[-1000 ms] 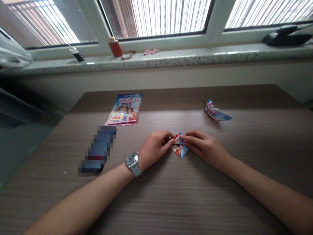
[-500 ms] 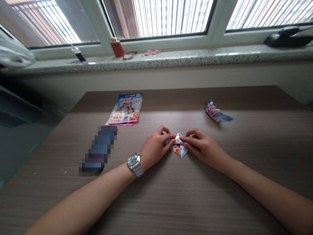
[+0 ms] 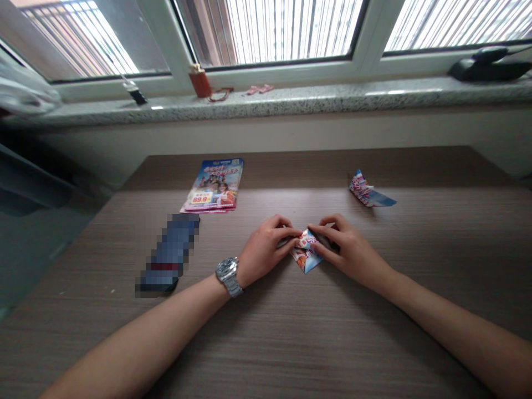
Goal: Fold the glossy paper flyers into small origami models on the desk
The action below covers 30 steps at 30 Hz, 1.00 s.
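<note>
A small folded piece of printed paper (image 3: 306,256), red, white and blue, lies on the wooden table (image 3: 291,332) at the centre. My left hand (image 3: 266,249), with a metal watch on its wrist, pinches the paper's left upper edge. My right hand (image 3: 347,246) pinches its right upper edge, fingers curled. The fingertips of both hands nearly meet over the paper's top.
A stack of colourful flyers (image 3: 214,185) lies at the back left of the table. A pixelated dark object (image 3: 168,254) lies left of my left hand. Another folded paper piece (image 3: 368,191) rests at the back right. The stone windowsill (image 3: 291,100) holds a red container (image 3: 199,80) and small items.
Both hands have shifted slightly on the paper, fingers curling tighter. The paper's top flap is now pressed smaller and its lower tip points down more clearly.
</note>
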{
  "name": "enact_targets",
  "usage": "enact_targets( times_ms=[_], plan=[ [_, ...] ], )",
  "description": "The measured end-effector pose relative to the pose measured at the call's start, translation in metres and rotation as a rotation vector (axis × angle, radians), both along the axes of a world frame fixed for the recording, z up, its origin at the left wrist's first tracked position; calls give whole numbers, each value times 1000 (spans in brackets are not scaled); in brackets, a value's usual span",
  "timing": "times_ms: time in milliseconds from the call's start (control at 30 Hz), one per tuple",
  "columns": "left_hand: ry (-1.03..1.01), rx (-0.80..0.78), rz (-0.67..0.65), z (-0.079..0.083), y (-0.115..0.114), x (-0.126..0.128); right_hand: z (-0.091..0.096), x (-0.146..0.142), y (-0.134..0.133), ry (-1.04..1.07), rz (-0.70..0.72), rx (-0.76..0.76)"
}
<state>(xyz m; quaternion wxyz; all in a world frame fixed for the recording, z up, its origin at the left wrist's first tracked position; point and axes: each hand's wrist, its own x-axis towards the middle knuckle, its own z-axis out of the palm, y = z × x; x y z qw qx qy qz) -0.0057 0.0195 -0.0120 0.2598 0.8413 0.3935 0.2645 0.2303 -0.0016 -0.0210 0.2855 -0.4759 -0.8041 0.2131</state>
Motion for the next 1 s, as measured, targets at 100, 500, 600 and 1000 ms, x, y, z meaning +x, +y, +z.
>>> enact_targets(
  times_ms=[100,500,600,1000],
  plan=[
    [-22,-27,-2,1,0,0,1,0,0,-7,31,-21],
    [-92,-83,-26,10,-3,0,8,2,-1,127,45,-136],
    [-144,-144,-51,14,-4,1,10,1,-5,234,39,-202],
    [-286,-236,-18,21,-13,6,17,-5,-10,430,-25,-414]
  ],
)
